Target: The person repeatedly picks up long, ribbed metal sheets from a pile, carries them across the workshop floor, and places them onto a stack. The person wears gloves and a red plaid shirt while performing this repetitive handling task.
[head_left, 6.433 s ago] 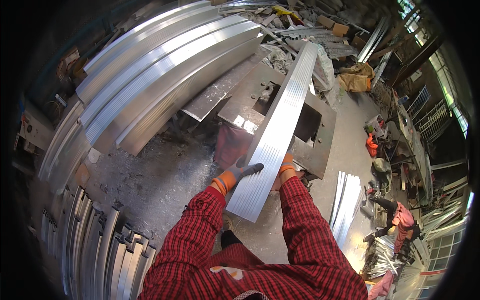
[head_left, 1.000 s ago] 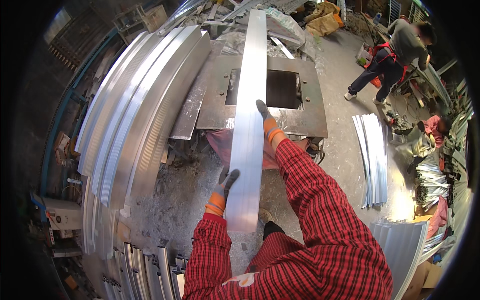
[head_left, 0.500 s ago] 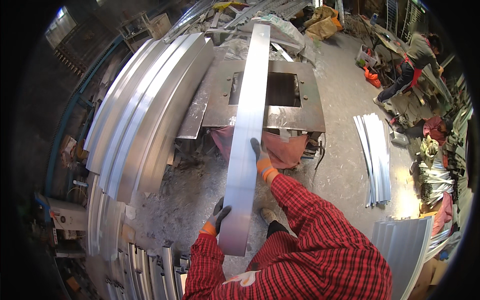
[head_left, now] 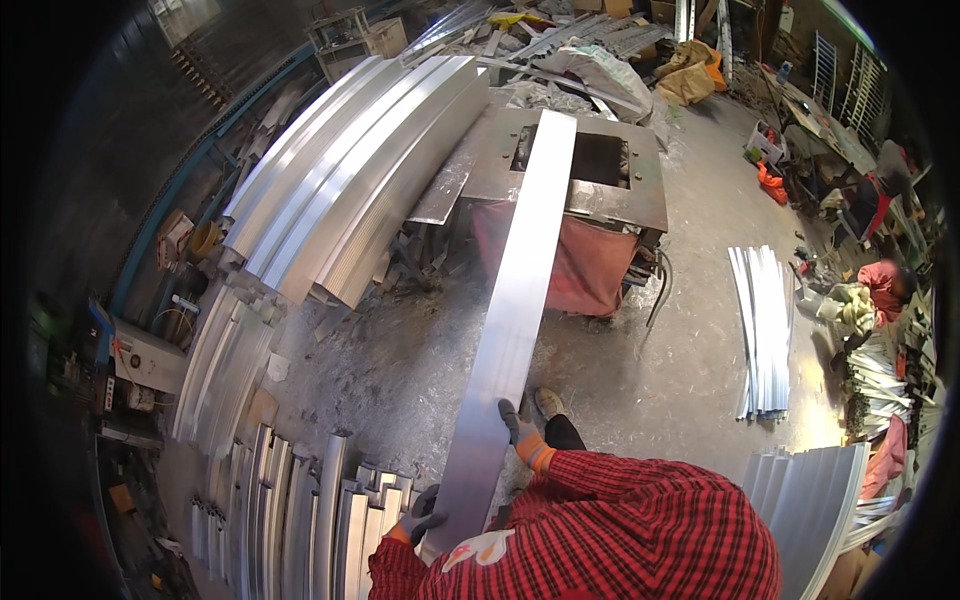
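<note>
Long aluminium profile is clamped at opposite edges by gloved left hand, right hand; even support advised.

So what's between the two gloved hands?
In the head view, a long silver metal beam lies between the left hand and the right hand, one at each long edge.

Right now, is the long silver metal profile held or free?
Held: grey-gloved left hand and gloved right hand grip the profile at opposite edges.
</note>
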Available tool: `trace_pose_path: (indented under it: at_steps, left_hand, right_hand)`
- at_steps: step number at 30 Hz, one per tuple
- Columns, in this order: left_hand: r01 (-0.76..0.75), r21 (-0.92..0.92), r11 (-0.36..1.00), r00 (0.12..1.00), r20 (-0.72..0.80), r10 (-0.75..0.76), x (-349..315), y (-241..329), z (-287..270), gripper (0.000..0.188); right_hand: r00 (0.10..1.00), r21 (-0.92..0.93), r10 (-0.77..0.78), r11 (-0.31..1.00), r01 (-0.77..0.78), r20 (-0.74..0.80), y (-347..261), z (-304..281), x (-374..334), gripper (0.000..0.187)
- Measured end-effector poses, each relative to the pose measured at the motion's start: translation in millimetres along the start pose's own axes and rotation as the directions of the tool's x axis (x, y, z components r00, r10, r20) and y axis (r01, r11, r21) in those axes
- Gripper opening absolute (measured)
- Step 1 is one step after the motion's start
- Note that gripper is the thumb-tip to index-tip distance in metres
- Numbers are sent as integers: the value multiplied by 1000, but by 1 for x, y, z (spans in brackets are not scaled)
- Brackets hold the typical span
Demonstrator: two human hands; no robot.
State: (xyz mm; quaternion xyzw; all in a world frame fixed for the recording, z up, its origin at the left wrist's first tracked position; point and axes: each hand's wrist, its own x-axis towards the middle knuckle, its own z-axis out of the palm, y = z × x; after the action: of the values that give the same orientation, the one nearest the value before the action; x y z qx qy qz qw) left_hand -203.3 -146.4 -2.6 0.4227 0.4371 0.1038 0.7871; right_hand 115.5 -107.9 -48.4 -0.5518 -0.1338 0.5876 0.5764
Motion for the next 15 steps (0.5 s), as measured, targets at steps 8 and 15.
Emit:
trace_pose_path:
  at_steps: [8, 15]
  left_hand:
    - [-108, 219, 970, 983, -125, 138, -36, -147, -87, 106]
    - [8, 94, 996, 908, -418, 32, -67, -126, -19, 105]
  right_hand:
    - [643, 552, -88, 607, -572, 761, -28, -83, 138, 87]
    - [994, 667, -1, 741, -74, 111, -69, -12, 121, 82]
